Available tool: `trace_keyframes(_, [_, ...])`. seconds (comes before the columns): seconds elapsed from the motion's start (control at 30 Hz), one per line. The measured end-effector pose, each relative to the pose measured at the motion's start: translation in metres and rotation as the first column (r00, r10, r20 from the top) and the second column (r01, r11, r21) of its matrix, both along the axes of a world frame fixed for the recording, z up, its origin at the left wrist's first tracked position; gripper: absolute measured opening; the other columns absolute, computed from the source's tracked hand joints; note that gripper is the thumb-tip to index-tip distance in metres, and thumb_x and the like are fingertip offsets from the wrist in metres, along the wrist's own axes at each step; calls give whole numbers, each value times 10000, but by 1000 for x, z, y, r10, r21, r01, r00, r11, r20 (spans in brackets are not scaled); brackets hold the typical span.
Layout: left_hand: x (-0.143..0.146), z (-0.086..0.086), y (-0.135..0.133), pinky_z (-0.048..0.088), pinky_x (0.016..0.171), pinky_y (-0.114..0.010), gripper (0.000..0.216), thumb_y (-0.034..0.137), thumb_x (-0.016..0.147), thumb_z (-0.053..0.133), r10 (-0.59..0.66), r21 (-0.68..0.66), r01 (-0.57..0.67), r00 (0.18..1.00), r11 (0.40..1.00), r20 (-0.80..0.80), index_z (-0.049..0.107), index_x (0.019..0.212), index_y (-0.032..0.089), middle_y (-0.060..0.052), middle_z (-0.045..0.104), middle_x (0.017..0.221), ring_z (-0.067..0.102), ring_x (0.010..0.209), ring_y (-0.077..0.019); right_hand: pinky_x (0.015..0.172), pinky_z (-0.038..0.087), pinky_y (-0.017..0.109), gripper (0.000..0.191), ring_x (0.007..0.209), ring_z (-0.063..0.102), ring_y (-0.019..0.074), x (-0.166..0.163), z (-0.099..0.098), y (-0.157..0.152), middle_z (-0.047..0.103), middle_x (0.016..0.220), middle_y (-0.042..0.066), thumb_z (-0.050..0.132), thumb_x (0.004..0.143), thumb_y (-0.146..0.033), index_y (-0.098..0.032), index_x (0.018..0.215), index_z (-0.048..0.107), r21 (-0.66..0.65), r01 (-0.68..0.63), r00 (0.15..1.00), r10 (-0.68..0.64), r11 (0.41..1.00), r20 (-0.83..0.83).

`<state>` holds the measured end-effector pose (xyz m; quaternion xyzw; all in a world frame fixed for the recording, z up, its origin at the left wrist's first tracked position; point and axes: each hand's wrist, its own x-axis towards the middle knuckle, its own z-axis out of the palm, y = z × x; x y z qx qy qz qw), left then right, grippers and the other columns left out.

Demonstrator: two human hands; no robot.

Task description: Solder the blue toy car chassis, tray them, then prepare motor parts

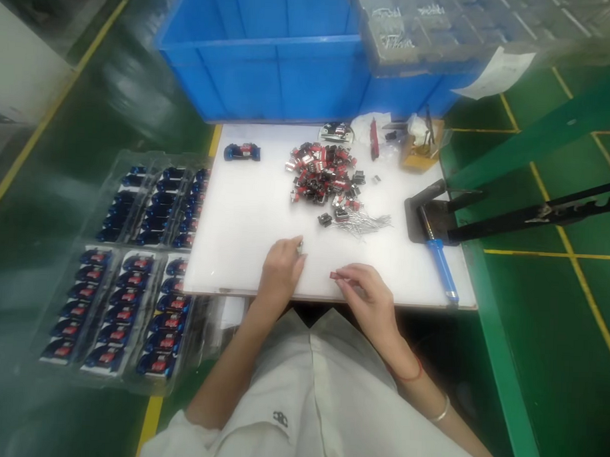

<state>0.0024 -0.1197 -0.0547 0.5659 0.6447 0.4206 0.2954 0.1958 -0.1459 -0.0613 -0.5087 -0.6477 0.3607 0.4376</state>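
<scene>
My left hand (281, 266) is closed above the white table, with a small silvery part (300, 247) pinched at thumb and forefinger. Between thumb and fingertips, my right hand (367, 294) pinches a small red piece (334, 275) near the table's front edge. Beyond both hands lies a heap of small red, black and silver parts (319, 172). A few black parts (325, 220) and a bunch of thin metal pins (362, 224) rest at the near side of the heap. What the small parts are exactly is too blurred to tell.
A blue-handled soldering iron (442, 270) leans on a dark stand (430, 216) at right. One blue toy car (242, 151) sits at back left. Trays of similar pieces (117, 295) stand left, below table height. A large blue crate (275, 74) and a compartment tray (416, 32) block the back.
</scene>
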Motion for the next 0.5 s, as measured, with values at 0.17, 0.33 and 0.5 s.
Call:
trace_keyframes(0.17, [1, 5, -5, 560, 857, -342, 268, 199, 735, 751, 80, -120, -49, 960, 992, 268, 748, 1000, 238, -43, 725, 906, 688, 837, -205, 677, 592, 351, 192, 798, 687, 200, -1, 3, 6, 735, 885, 56, 708, 808, -429, -252, 881, 725, -319, 26, 960, -112, 947, -256])
trace_keyframes(0.33, [6, 11, -13, 588, 822, -305, 409, 311, 748, 784, 83, -316, 89, 866, 945, 493, 713, 1139, 215, -42, 746, 947, 720, 778, -164, 634, 550, 326, 246, 652, 626, 155, -3, 19, 17, 711, 739, 21, 773, 710, -437, -232, 839, 733, -549, -126, 891, -149, 826, -430])
trace_keyframes(0.5, [13, 14, -16, 584, 898, -356, 491, 337, 756, 794, 51, -325, 180, 806, 928, 590, 688, 1214, 195, -78, 767, 969, 739, 894, -211, 627, 530, 300, 277, 687, 637, 158, -6, 20, 16, 703, 737, 20, 813, 666, -432, -228, 838, 737, -596, -194, 787, -239, 779, -568])
